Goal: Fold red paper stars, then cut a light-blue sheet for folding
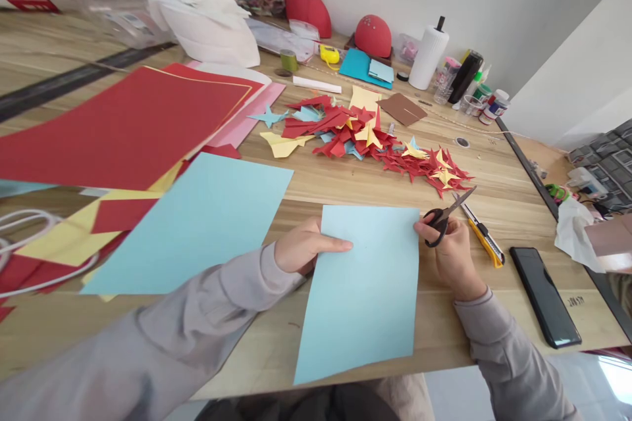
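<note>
A light blue sheet of paper [368, 296] is held up in front of me, its lower edge over the table's front edge. My left hand [309, 245] grips its left side, thumb lying on the face and fingers behind it. In my right hand [451, 253] is a pair of black-handled scissors [451, 210], blades pointing up and to the right. That hand's thumb and a fingertip touch the sheet's upper right corner. A second light blue sheet [207, 223] lies flat to the left. Just right of the scissors rests a yellow utility knife [486, 240].
Folded paper stars and red scraps [345, 135] form a long pile behind the sheet. Large red paper [133, 125] covers the left side. A black phone [544, 296] lies at the right. Along the back stand a white paper roll [429, 56], bottles and a yellow tape measure [329, 54].
</note>
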A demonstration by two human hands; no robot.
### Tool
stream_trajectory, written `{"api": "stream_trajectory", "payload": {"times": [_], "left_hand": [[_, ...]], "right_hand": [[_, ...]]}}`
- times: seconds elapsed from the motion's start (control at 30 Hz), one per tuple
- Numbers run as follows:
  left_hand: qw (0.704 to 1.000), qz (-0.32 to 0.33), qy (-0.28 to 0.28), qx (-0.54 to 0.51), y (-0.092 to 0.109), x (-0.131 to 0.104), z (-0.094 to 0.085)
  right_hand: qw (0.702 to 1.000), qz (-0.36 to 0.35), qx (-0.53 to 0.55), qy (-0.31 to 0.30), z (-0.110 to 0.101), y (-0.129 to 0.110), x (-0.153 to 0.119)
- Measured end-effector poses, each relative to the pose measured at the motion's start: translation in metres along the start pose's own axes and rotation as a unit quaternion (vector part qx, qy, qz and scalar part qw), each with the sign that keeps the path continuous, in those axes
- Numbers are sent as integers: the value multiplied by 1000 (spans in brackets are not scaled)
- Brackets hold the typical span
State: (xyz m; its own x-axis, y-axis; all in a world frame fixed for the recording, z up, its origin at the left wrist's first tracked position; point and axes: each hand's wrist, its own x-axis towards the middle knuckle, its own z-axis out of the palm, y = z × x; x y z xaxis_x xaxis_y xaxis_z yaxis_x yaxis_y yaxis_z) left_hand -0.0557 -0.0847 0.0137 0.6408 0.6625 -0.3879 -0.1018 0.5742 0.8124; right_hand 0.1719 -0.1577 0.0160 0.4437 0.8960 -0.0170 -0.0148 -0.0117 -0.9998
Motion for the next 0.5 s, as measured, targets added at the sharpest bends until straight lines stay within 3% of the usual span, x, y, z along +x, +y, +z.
{"api": "stream_trajectory", "payload": {"times": [0.2, 0.4, 0.5], "left_hand": [[1000, 2, 6, -24, 3, 0, 1], [999, 5, 20, -28, 3, 1, -2], [999, 7, 12, -29, 2, 1, -3]], "right_hand": [[999, -1, 25, 35, -4, 0, 3], [1000, 7, -18, -22, -1, -1, -2], [999, 14, -21, -23, 0, -1, -2]]}}
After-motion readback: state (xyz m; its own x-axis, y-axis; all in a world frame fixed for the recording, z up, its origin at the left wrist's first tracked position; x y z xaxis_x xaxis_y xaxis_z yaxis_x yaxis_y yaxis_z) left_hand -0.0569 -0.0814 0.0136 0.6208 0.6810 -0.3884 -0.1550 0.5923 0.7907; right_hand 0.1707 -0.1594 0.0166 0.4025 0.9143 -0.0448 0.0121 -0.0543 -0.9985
